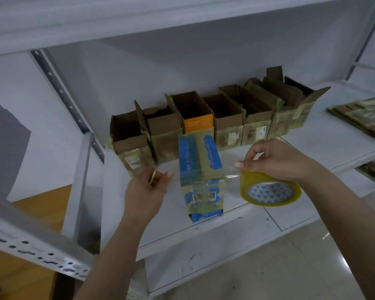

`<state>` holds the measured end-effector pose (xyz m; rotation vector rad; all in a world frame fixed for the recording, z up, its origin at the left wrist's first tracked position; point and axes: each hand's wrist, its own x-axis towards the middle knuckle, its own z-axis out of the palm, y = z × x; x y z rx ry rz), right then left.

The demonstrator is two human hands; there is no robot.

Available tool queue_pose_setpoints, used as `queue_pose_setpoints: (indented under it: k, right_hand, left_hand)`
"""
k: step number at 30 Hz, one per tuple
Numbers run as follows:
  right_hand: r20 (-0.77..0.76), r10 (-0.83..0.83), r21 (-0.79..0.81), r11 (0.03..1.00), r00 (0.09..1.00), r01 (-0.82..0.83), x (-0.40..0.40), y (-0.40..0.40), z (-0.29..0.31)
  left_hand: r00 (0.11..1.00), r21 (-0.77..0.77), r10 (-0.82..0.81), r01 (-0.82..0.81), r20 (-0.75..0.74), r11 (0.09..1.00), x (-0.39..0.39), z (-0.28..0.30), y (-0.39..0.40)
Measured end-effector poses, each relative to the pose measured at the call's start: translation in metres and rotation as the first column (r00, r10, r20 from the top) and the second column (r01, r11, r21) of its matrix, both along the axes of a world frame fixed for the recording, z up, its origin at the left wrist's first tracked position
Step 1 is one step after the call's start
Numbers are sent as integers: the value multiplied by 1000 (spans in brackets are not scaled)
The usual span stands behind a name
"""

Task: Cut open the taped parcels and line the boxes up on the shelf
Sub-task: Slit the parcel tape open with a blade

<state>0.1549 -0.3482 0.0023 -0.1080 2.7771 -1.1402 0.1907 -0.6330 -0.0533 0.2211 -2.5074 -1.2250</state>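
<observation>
Blue-printed parcel (200,169) stands on the shelf (312,148) between both hands. Right hand (275,161) pinches a clear strip drawn from the tape roll (271,189) below its fingers; left hand (147,189) grips a thin yellow tool (153,177). Risk: the stretched strip may stick to fingers or tip the parcel.

Yellow object (153,177) in left hand (146,191) mostly hidden, possibly cutter. Flattened cardboard stack (364,118) cut by right edge. Box labels (204,195) unreadable.
</observation>
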Motion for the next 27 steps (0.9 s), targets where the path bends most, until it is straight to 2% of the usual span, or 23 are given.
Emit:
queue_pose_setpoints:
  k: [8, 11, 16, 20, 24, 27]
  right_hand:
    - [38, 16, -29, 999, 999, -14, -14, -2, -15]
    - [71, -2, -55, 998, 998, 6, -17, -3, -30]
    - [125, 2, -151, 988, 992, 17, -19, -13, -56]
    - [119, -14, -219, 975, 993, 40, -18, -13, -64]
    - [131, -12, -234, 971, 991, 43, -16, -13, -64]
    - [138, -23, -232, 971, 990, 55, -16, -11, -65]
  left_hand:
    - [1000, 53, 12, -13, 26, 998, -4, -12, -5]
    - [998, 164, -14, 3, 62, 986, -4, -27, -1]
    - [990, 463, -52, -14, 130, 886, -1, -56, 21]
    - [984, 585, -72, -38, 163, 810, 1, -67, 39]
    - [934, 695, -86, -195, 347, 692, 5, -80, 53]
    - [934, 650, -97, -162, 344, 742, 3, -82, 46]
